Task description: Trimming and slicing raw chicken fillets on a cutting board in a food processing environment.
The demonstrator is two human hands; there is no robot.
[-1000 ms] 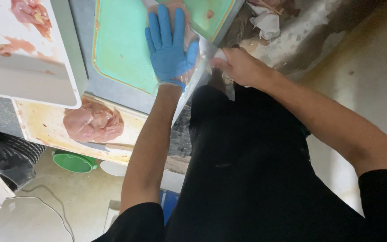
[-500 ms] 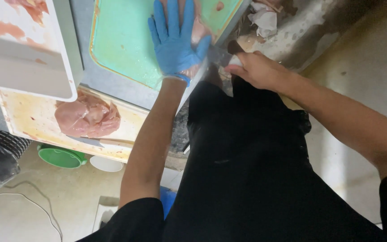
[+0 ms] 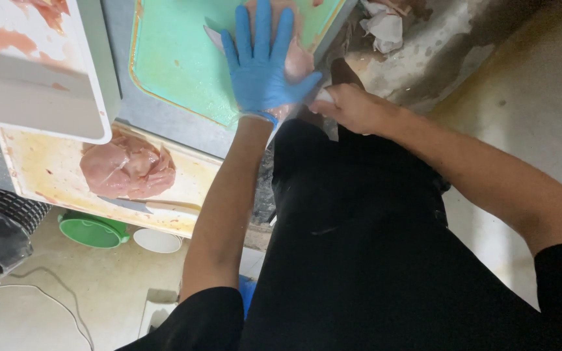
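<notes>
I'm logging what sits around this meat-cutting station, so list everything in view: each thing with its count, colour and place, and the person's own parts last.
Cutting board: one, green, top centre.
Meat piece: one, pink, on the green board, under the gloved hand.
Knife blade: one, pale, tip showing left of the glove.
Second board: one, cream, stained, lower left.
Meat: one pile, pink, on the cream board.
Second knife: one, lying below that meat.
White tray: one, top left, meat scraps on it.
Bowl: one, green, on the floor.
White dish: one, beside the bowl.
Scraps: pale, top right.
Left hand: blue glove, flat on the meat.
Right hand: bare, closed around a handle at the board's edge.
</notes>
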